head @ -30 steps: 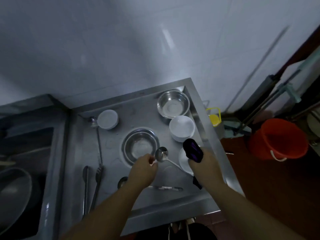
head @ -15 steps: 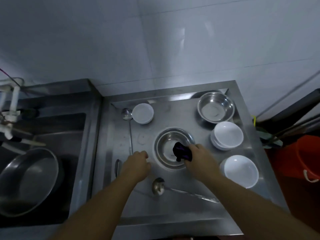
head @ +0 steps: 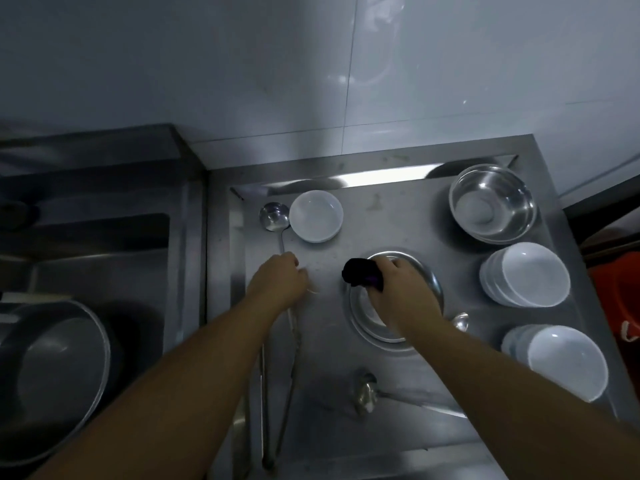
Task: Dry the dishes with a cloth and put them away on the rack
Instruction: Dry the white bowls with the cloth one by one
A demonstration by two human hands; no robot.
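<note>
Right hand [head: 403,296] grips cloth [head: 362,276] over steel bowl [head: 429,289] rim — left hand [head: 278,284] curled on ladle handle [head: 282,242].

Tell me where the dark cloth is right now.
In the head view the dark cloth is near the middle, gripped by the right hand over the far-left rim of the steel bowl.

- Left hand [head: 278,284]: knuckles up, fingers curled under; whether they grip anything cannot be told.
- Right hand [head: 398,292]: fingers curled round a dark cloth [head: 362,276], which bunches out past the thumb side.
- Both forearms bare, reaching forward from the lower edge and converging slightly, left one lower-left, right one lower-right.
</note>
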